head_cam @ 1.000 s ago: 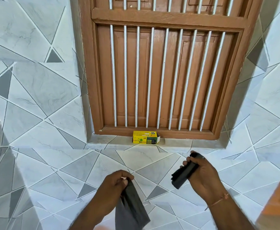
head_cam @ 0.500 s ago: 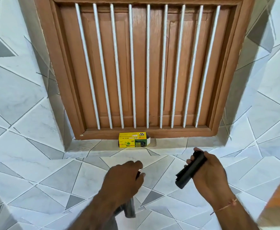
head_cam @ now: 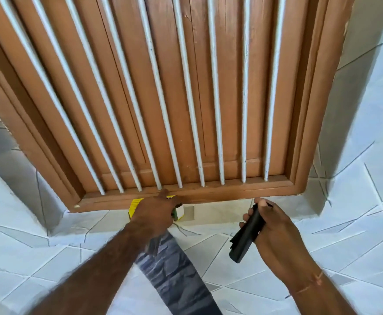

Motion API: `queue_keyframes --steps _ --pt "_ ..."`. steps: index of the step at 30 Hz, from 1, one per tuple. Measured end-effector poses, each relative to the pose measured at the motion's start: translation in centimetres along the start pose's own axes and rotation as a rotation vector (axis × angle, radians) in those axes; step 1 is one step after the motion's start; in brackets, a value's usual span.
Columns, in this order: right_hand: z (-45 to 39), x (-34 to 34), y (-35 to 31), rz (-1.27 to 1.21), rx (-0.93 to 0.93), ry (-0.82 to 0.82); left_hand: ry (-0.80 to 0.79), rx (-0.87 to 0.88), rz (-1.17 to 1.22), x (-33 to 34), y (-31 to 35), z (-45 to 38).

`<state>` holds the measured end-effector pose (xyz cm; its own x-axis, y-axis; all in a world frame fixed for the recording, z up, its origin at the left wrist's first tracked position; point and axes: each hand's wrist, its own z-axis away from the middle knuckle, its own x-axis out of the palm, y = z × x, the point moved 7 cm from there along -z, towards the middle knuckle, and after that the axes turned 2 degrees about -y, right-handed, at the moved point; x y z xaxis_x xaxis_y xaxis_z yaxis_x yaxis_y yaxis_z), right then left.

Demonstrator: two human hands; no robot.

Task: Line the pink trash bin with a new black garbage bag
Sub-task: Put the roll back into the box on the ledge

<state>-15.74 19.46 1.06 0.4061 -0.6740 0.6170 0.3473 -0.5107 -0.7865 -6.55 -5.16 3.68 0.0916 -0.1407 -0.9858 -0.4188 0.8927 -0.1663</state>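
Clenched around a roll of black bags [head_cam: 246,235], our right hand [head_cam: 276,233] holds it slanted and clear of the tiled ledge [head_cam: 220,212], probably so it can go back where it belongs. Our left hand [head_cam: 154,212] reaches to the yellow box [head_cam: 134,204] standing on that ledge, just under the wooden window frame [head_cam: 208,195] with its white bars [head_cam: 245,110]. A loose black bag [head_cam: 174,273] trails down from beneath this hand, so we judge some fingers are pinching it; whether the rest of the grip has closed on the box we cannot tell, since the back of the hand hides it. The bag hangs flat and creased, not yet opened. The pink bin is nowhere in view. We take it the box stores the roll, and that the hand steadies or opens it before the roll goes in. Lining the bin has not begun.
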Motion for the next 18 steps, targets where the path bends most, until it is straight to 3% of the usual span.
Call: queue_keyframes --steps 6,10,14,18 --pt "-2.2 0.4 1.0 -0.024 0.060 0.016 -0.033 0.059 -0.030 -0.8 0.6 -0.8" --pt "-3.2 2.6 0.7 -0.140 0.046 0.028 0.044 0.093 0.075 -2.0 1.5 1.1" --pt "-3.4 6.4 -1.7 -0.407 -0.055 0.077 0.132 0.145 0.218 -2.6 2.3 3.8" --pt "-2.2 11.6 -2.8 -0.433 -0.206 0.047 0.194 0.161 0.396 -3.4 1.4 6.4"
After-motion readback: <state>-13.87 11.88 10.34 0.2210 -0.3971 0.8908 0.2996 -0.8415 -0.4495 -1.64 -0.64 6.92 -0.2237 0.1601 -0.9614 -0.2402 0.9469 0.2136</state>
